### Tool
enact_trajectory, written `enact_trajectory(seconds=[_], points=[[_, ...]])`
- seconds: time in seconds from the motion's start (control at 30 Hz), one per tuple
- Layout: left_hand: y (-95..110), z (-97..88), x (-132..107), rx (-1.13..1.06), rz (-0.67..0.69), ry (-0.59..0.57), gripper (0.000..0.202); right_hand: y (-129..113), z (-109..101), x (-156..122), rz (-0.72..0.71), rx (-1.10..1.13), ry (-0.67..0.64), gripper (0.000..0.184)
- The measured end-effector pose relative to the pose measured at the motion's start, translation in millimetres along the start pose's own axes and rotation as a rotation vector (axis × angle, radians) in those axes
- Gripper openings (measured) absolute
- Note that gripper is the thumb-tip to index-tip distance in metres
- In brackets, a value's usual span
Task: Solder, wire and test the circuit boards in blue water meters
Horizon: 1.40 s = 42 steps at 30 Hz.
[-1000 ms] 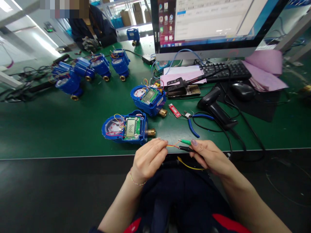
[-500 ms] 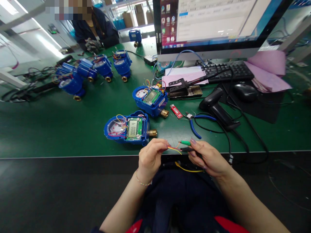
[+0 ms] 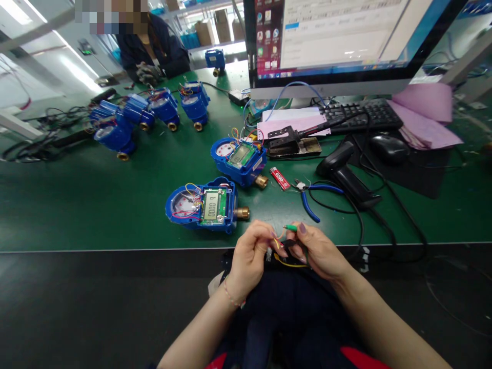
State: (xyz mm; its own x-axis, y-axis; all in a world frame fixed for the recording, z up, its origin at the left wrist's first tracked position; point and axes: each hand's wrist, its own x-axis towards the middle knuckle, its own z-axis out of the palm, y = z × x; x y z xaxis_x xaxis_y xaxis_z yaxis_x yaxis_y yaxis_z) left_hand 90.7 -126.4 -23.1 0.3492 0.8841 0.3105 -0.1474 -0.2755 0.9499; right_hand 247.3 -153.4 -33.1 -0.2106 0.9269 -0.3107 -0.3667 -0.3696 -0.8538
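My left hand [image 3: 253, 251] pinches thin red and yellow wires [image 3: 277, 243] at the table's front edge. Close beside it, my right hand [image 3: 317, 248] is closed on a green alligator clip [image 3: 291, 227] and a black alligator clip [image 3: 289, 244]. The tips of both hands nearly meet, and fingers partly hide where the wires and black clip come together. Just beyond my left hand lies a blue water meter [image 3: 184, 205] with its cover off, showing a lit display and a brass fitting [image 3: 242, 213]. Behind it sits a second opened blue meter [image 3: 240, 159].
Blue-handled cutters [image 3: 309, 205], a red-labelled strip [image 3: 280, 178] and a black barcode scanner [image 3: 348, 177] lie to the right. Behind them are a keyboard [image 3: 361, 114], a mouse [image 3: 389, 147] and a monitor [image 3: 330, 82]. Several blue meters [image 3: 165, 108] stand at back left, near a person [image 3: 154, 46].
My left hand has moved right and slightly down with the wires, closing the gap to my right hand. My right hand has shifted slightly left with the clips.
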Motion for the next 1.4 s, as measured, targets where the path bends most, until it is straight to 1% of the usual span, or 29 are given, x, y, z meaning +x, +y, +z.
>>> enact_trajectory(seconds=[0.07,0.17,0.27,0.37,0.47,0.53,0.67,0.73,0.8,0.9,0.93,0.97,1.0,1.03,1.07,1.13,1.2,1.23,1.3,1.33,1.4], points=[[-3,1.9,0,-0.183,-0.134,0.034,0.004,-1,-2,0,-0.011,-0.009,-0.023,0.048],[0,3.9,3,-0.437,-0.312,0.088,0.014,-7,-9,0,-0.027,-0.05,-0.09,0.043],[7,4.0,7,-0.523,-0.412,0.121,0.022,-14,-18,-1,-0.026,-0.114,-0.143,0.045],[12,2.6,7,-0.523,-0.476,0.098,0.027,-20,-24,-3,0.001,-0.144,-0.149,0.04],[14,1.2,6,-0.559,-0.528,0.04,0.027,-21,-26,-3,0.031,-0.201,-0.094,0.039],[14,0.6,5,-0.615,-0.539,0.017,0.025,-19,-25,-2,0.045,-0.255,-0.052,0.038],[17,0.0,6,-0.688,-0.54,0.039,0.018,-11,-21,1,0.007,-0.413,-0.015,0.033],[19,-0.1,6,-0.699,-0.548,0.056,0.014,-9,-21,1,-0.043,-0.572,0.03,0.029],[20,0.1,6,-0.7,-0.555,0.063,0.013,-11,-23,0,-0.123,-0.763,0.115,0.025],[19,1.2,5,-0.644,-0.549,0.094,0.016,-22,-39,3,-0.333,-1.052,0.335,0.022],[18,1.7,4,-0.603,-0.542,0.105,0.016,-26,-47,6,-0.398,-1.144,0.416,0.022],[16,1.9,3,-0.55,-0.531,0.111,0.016,-30,-56,9,-0.433,-1.234,0.478,0.023],[15,1.9,1,-0.474,-0.518,0.109,0.017,-33,-64,12,-0.43,-1.322,0.512,0.025],[13,1.4,0,-0.357,-0.504,0.101,0.018,-35,-73,16,-0.394,-1.404,0.519,0.029],[11,0.5,-2,-0.189,-0.484,0.091,0.02,-37,-80,19,-0.343,-1.481,0.507,0.035],[7,-2.5,-5,0.274,-0.399,0.054,0.022,-39,-89,26,-0.268,-1.621,0.49,0.051],[5,-5.8,-7,0.761,-0.256,-0.013,0.022,-39,-93,31,-0.245,-1.729,0.494,0.071],[4,-7.2,-7,0.944,-0.171,-0.054,0.02,-41,-93,33,-0.233,-1.769,0.486,0.08],[5,-9.3,-6,1.172,-0.024,-0.118,0.015,-45,-91,38,-0.18,-1.822,0.427,0.091],[6,-9.9,-5,1.234,0.027,-0.13,0.015,-49,-90,40,-0.145,-1.84,0.385,0.092],[9,-10.8,-2,1.296,0.085,-0.129,0.019,-57,-86,42,-0.08,-1.872,0.305,0.089]])
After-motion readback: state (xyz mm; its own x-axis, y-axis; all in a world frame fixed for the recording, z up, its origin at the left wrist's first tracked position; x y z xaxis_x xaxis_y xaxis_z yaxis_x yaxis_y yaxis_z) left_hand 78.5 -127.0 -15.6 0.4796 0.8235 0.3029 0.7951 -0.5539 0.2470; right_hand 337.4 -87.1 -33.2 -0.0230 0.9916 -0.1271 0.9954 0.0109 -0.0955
